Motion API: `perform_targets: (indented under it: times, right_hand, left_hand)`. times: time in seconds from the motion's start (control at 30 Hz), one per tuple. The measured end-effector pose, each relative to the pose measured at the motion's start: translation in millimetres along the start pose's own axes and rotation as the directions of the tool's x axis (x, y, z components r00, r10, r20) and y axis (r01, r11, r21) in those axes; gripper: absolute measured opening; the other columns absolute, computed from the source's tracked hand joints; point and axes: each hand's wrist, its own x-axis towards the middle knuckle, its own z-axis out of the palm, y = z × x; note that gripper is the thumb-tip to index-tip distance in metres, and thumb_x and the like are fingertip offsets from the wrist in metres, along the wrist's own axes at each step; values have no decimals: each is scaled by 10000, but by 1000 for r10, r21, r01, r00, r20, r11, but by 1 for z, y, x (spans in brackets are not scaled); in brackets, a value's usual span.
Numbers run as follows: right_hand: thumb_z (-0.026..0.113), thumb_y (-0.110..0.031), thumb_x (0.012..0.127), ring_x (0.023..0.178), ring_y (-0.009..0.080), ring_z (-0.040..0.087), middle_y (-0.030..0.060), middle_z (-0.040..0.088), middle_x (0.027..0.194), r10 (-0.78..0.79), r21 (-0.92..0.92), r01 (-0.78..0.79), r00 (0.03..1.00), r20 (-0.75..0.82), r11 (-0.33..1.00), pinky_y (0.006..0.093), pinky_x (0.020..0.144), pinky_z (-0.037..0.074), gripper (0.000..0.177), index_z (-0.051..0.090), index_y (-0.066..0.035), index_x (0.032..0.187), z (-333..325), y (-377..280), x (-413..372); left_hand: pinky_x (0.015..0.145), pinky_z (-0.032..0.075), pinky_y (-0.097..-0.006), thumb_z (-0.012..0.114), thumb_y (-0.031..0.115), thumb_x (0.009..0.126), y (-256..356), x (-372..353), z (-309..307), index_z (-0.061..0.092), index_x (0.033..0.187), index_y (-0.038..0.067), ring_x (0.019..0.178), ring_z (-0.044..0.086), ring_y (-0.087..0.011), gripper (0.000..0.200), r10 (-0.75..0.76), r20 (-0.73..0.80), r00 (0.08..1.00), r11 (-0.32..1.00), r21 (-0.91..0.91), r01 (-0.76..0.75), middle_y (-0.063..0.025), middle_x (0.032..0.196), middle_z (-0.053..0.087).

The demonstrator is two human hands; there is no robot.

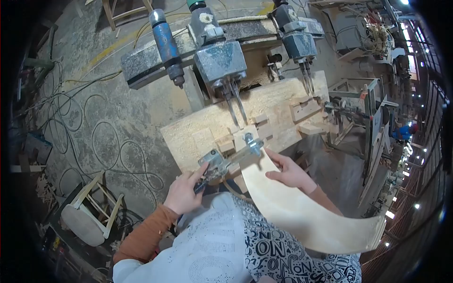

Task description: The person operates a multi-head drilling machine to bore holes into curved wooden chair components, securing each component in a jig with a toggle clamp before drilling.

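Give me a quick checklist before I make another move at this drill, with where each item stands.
1. Left hand on the clamp handle: ok.
2. Right hand holding the curved panel: ok.
3. Clamp's bolt end over the panel's narrow end: ok; how hard it presses, cannot tell.
4. Fingers apart from the middle drill's bits: ok, both hands are nearer you.
5. Bits stopped: cannot tell from one still.
6. Board free of sawdust: not ok, dust lies across it.

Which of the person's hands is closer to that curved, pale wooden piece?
The right hand: it holds the curved wooden piece by its edge, near the clamped end. The left hand is off to the piece's left, at the metal clamp's handle.
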Motion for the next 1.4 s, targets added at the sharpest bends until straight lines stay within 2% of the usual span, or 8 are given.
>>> perform_targets:
  times: [0.4, 0.7, 0.83, 0.93, 1.1, 1.17, 1.27, 1.4]
  right_hand:
    - [672, -17, 810, 1223, 173, 498, 146, 519, 1365, 10, -62, -12, 999, -36, 998, 290, 1030, 390, 761, 300, 45, 1472, -2, 1, 1]
    - [644, -7, 791, 986, 135, 616, 87, 654, 1158, 11, -94, -17, 998, -59, 995, 265, 843, 496, 624, 488, -54, 1393, 2, -2, -5]
    - [561, -186, 909, 885, 138, 635, 73, 668, 1040, -27, 534, 44, 999, -40, 844, 289, 792, 521, 395, 580, -4, 1259, 10, 26, -11]
    - [546, -264, 950, 807, 142, 611, 75, 654, 903, -116, 422, 203, 968, -224, 884, 282, 712, 504, 303, 616, -28, 1127, -22, 21, -8]
    - [456, -383, 989, 1203, 361, 530, 219, 584, 1235, -369, 402, 783, 592, -716, 475, 500, 1057, 396, 485, 512, 5, 1274, -10, -39, -114]
    - [419, -443, 974, 1266, 392, 464, 241, 486, 1351, -766, -99, 947, 182, -617, 304, 545, 1022, 401, 579, 471, 44, 1282, -26, -41, -147]
    - [471, -335, 983, 1223, 331, 519, 216, 564, 1278, -877, -84, 937, 282, -389, 339, 445, 985, 439, 464, 562, 43, 1237, -36, -59, -214]
    - [432, -485, 985, 1307, 271, 482, 177, 468, 1414, -990, -674, 735, -21, -143, 82, 474, 1072, 429, 615, 324, -129, 1474, 22, -81, -225]
  left_hand:
    - [801, 538, -427, 668, 77, 691, -15, 11, 13, 520, 1348, 225, 943, 649, -362, 690, 124, -133, 983, 992, -17, -127, -166, 1100, 662]
    - [663, 511, -414, 674, 121, 787, -4, -1, 16, 525, 1344, 248, 680, 647, -371, 591, 17, -157, 987, 1000, -1, -18, -180, 692, 620]
    - [657, 468, -265, 663, 24, 785, -31, 4, 31, 528, 1359, 210, 660, 535, -91, 618, 109, -194, 975, 986, -100, -130, -33, 704, 603]
    - [696, 480, -245, 666, 19, 807, -34, 9, 33, 532, 1358, 171, 742, 547, -58, 587, 85, -169, 982, 981, -158, -113, -5, 807, 633]
    - [678, 541, -261, 621, 47, 880, -35, 7, 34, 520, 1373, 160, 772, 618, -93, 516, 9, -145, 989, 960, -276, -49, -30, 869, 660]
    - [686, 556, -270, 613, 58, 898, -38, 11, 36, 517, 1377, 160, 802, 635, -105, 499, 24, -155, 988, 964, -258, -64, -49, 905, 671]
    - [692, 557, -266, 612, 62, 903, -33, 9, 37, 514, 1379, 158, 824, 641, -106, 495, 27, -180, 983, 979, -195, -63, -50, 912, 673]
    - [696, 552, -262, 637, 85, 901, -41, 10, 39, 524, 1365, 143, 819, 647, -104, 481, 28, -194, 981, 982, -180, -64, -59, 929, 685]
